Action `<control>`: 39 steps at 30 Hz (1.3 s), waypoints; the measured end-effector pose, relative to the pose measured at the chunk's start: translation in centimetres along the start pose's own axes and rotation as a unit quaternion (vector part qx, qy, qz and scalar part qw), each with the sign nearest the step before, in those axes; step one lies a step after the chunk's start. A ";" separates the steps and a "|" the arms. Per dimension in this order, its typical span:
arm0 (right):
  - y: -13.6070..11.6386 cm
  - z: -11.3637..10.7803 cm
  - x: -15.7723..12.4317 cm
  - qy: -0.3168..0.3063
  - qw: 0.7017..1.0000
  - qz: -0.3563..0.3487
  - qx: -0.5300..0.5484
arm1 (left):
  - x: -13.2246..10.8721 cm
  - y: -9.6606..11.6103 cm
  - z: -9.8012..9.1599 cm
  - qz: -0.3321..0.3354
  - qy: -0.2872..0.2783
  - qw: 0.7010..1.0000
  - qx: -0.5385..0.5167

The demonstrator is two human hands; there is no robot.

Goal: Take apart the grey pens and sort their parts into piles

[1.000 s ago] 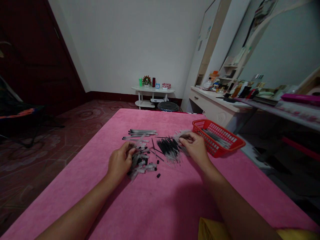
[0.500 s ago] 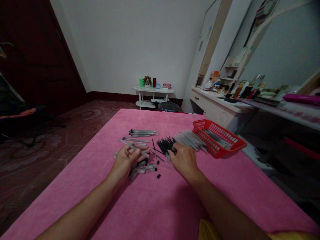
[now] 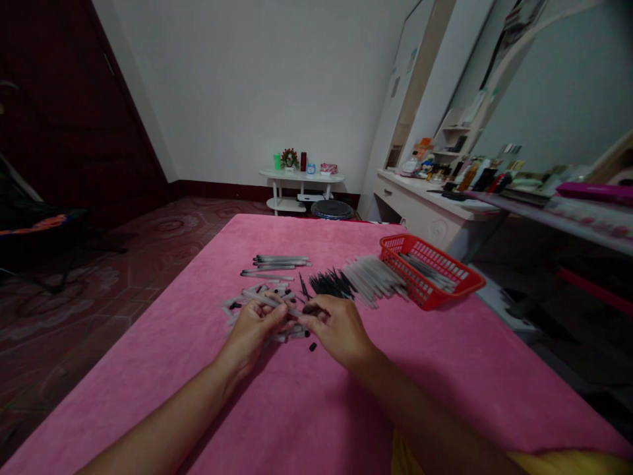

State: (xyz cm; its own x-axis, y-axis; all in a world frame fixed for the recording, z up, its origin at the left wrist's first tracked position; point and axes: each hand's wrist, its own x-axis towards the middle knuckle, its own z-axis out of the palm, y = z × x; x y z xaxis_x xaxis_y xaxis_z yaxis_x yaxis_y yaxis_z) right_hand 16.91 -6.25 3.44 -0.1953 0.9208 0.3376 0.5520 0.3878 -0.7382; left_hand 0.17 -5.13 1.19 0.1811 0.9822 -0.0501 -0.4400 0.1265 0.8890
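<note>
My left hand (image 3: pixel 260 324) is closed on a pale translucent pen barrel (image 3: pixel 264 299), above a loose pile of clear caps (image 3: pixel 235 306). Fingers pinched, my right hand (image 3: pixel 336 326) meets the barrel's right end; it seems to hold a thin dark piece, mostly hidden by the fingers. Black refill tips (image 3: pixel 331 284) lie bunched just beyond my right hand, beside a spread of pale tubes (image 3: pixel 373 278). Several pens with dark ends (image 3: pixel 281 262) lie in a row behind the pile. One small black plug (image 3: pixel 312 346) rests on the cloth.
A red basket (image 3: pixel 432 302) holding more pens stands at the right of the pink-covered table (image 3: pixel 297 409). Beyond its right edge is a white dresser (image 3: pixel 425 204) crowded with bottles. A low white stand (image 3: pixel 301 176) is by the far wall.
My right hand has moved left and nearer to me, from the black tips to the barrel in my left hand. The barrel now points toward my right fingers.
</note>
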 end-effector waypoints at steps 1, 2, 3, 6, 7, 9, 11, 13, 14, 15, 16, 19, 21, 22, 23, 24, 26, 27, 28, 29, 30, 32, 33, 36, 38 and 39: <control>0.1 0.1 0.0 0.000 1.000 -0.002 0.015 | -0.1 0.0 0.1 -0.002 -0.001 1.000 0.000; 0.1 0.1 0.0 0.001 0.999 0.000 0.034 | -0.1 0.1 0.1 -0.006 -0.002 1.000 0.001; 0.1 0.0 0.1 0.004 0.999 0.006 0.053 | -0.1 0.1 0.1 -0.011 -0.001 1.000 0.004; -0.1 -0.8 0.6 0.030 0.993 0.036 0.105 | -0.1 0.4 0.0 -0.005 0.023 1.000 0.014; -0.2 -1.1 0.8 0.043 0.990 0.047 0.127 | -0.1 0.5 -0.1 0.006 0.038 0.999 0.017; -0.2 -1.7 1.1 0.068 0.976 0.079 0.193 | -0.1 0.6 -0.3 0.048 0.081 0.995 0.031; -0.1 -2.0 1.3 0.090 0.949 0.117 0.277 | -0.2 0.8 -0.5 0.108 0.120 0.983 0.085; 0.0 -1.8 1.3 0.089 0.926 0.148 0.336 | -0.4 1.0 -0.7 0.185 0.135 0.955 0.190; 0.0 -1.6 1.1 0.074 0.921 0.157 0.349 | -0.4 1.2 -0.8 0.229 0.127 0.931 0.254; -0.1 -1.4 1.0 0.048 0.920 0.163 0.354 | -0.5 1.3 -0.8 0.277 0.107 0.900 0.318; -0.3 -1.1 0.8 0.018 0.920 0.165 0.355 | -0.6 1.4 -0.9 0.326 0.080 0.865 0.373; -0.7 -0.3 0.3 -0.050 0.920 0.161 0.352 | -0.8 1.1 -1.1 0.450 -0.018 0.751 0.482; -0.9 0.1 0.0 -0.064 0.918 0.160 0.356 | -1.0 0.7 -1.0 0.490 -0.076 0.689 0.528; -0.9 0.3 -0.1 -0.064 0.917 0.161 0.360 | -1.1 0.4 -0.9 0.498 -0.098 0.666 0.547; -0.9 0.4 -0.2 -0.064 0.915 0.161 0.364 | -1.2 0.1 -0.7 0.500 -0.118 0.649 0.561; -0.8 0.5 -0.2 -0.062 0.913 0.162 0.370 | -1.4 0.0 -0.5 0.498 -0.136 0.638 0.572; -0.6 0.4 0.0 -0.061 0.912 0.157 0.375 | -1.7 -0.3 0.0 0.487 -0.162 0.631 0.582; -0.4 0.1 0.2 -0.058 0.916 0.148 0.367 | -1.8 -0.3 0.2 0.479 -0.172 0.631 0.586; -0.1 -0.4 0.5 -0.050 0.927 0.136 0.346 | -1.9 -0.2 0.4 0.471 -0.179 0.631 0.590; 0.4 -1.1 1.0 -0.031 0.943 0.123 0.308 | -2.0 -0.2 0.5 0.461 -0.184 0.633 0.594; 0.9 -2.0 1.4 -0.002 0.962 0.107 0.251 | -2.0 -0.2 0.6 0.453 -0.189 0.636 0.595; 2.2 -4.2 2.5 0.092 0.989 0.099 0.061 | -2.0 -0.1 0.7 0.439 -0.203 0.644 0.593; 3.0 -5.4 2.9 0.129 0.985 0.101 -0.058 | -1.9 -0.2 0.8 0.434 -0.210 0.648 0.589; 5.1 -8.0 3.8 0.139 0.926 0.125 -0.328 | -1.7 -0.5 0.7 0.423 -0.218 0.660 0.581; 6.3 -8.7 4.1 0.109 0.894 0.143 -0.410 | -1.5 -0.7 0.7 0.413 -0.218 0.667 0.580; 6.7 -8.8 4.1 0.096 0.884 0.149 -0.432 | -1.5 -0.8 0.7 0.408 -0.219 0.670 0.581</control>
State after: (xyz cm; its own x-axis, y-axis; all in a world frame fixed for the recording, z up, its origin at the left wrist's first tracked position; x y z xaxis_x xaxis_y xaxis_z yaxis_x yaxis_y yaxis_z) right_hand 26.96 -0.23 5.07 0.1587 0.9205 0.3570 0.9853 -0.1247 -0.1164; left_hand 0.89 -6.77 0.84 0.6488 0.4925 0.5801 0.3856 -0.8700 0.3074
